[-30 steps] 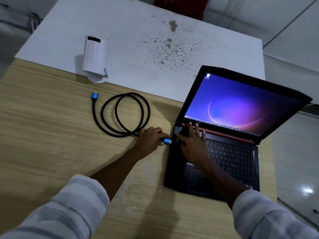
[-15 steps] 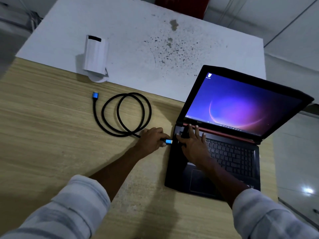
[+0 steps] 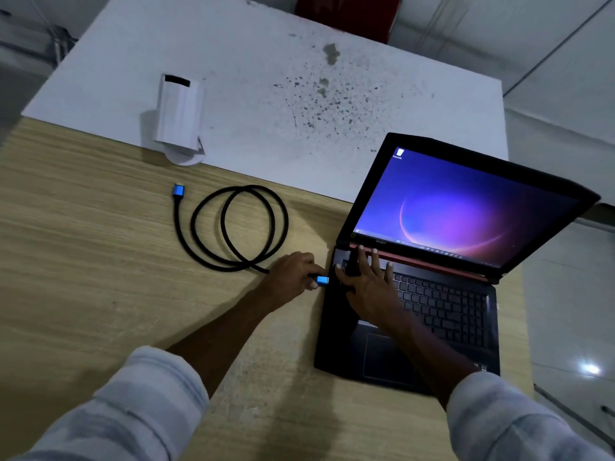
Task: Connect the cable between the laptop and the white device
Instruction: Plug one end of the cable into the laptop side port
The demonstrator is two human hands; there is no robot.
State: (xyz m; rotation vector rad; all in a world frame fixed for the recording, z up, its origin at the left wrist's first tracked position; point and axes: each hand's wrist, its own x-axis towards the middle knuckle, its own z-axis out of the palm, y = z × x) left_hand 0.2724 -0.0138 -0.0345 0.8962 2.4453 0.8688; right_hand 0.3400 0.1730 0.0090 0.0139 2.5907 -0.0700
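Left hand pinches the cable plug, seemingly touching the laptop; right hand flat.

Wood-grain table; matt black cable (braided)

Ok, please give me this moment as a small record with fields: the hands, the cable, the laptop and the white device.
left hand: grips the near blue plug, held against the laptop's left edge; whether it is seated cannot be told
right hand: flat on the laptop's left side, fingers spread near the hinge
cable: black, coiled in loops on the wooden table
far blue plug: free, lying near the white device
laptop: open, screen lit
white device: standing on the white board, nothing plugged in
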